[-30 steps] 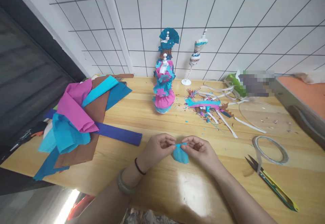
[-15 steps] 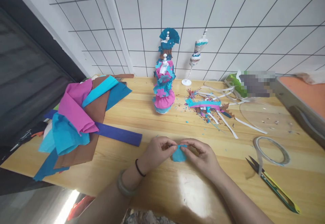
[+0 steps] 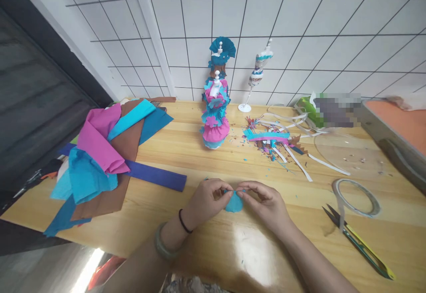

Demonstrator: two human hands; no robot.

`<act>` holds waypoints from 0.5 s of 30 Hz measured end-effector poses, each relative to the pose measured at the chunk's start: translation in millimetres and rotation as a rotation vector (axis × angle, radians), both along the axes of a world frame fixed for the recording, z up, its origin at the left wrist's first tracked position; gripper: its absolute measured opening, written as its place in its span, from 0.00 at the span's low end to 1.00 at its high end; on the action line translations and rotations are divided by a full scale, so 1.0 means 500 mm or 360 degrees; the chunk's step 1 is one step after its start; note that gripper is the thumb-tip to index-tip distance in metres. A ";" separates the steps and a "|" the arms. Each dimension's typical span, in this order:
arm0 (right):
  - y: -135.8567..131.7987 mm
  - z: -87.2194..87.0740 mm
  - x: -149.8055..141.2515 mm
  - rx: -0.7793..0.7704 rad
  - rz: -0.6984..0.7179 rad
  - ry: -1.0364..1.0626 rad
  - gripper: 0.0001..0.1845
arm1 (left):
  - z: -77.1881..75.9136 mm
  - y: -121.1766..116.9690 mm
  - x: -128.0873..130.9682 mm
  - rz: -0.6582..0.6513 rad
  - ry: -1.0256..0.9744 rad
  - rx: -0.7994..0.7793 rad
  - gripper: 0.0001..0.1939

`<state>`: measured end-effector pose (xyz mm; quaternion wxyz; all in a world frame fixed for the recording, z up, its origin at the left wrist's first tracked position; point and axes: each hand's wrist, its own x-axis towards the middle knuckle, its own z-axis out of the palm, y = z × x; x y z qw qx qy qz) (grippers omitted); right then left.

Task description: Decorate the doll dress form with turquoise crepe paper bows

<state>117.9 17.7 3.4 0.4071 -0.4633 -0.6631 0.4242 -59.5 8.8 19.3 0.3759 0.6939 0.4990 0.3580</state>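
Observation:
A small blue crepe paper piece (image 3: 234,202) with a rounded lower edge hangs between my hands, low over the table. My left hand (image 3: 213,197) pinches its upper left edge between thumb and forefinger. At the upper right edge, my right hand (image 3: 261,202) pinches it the same way. Beyond the hands stands a miniature dress form in a pink and blue paper dress (image 3: 216,115). Right behind it is another form with a teal paper fan collar (image 3: 222,51). A third form (image 3: 258,69), wrapped in patchy white and blue, stands on a round white base.
Folded crepe paper (image 3: 100,138) in several colours is piled at the left, with a purple strip (image 3: 158,176) reaching rightward. Paper scraps (image 3: 271,140) lie right of the dress forms. A tape roll (image 3: 357,197), yellow-green thread snips (image 3: 361,244) and an orange-lined tray (image 3: 399,129) are at the right.
Both hands keep their pinch on the blue crepe paper piece. Its lower edge now looks rounder and more spread. The hands have barely shifted.

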 end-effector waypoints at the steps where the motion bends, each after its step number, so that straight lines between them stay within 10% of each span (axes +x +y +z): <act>1: 0.001 0.000 0.000 -0.0011 -0.0008 0.0006 0.08 | 0.000 0.000 0.000 -0.0010 -0.0007 0.0003 0.06; 15: 0.008 -0.002 0.005 -0.0175 -0.0016 0.0150 0.08 | -0.012 0.005 -0.008 0.0043 -0.0226 -0.0087 0.07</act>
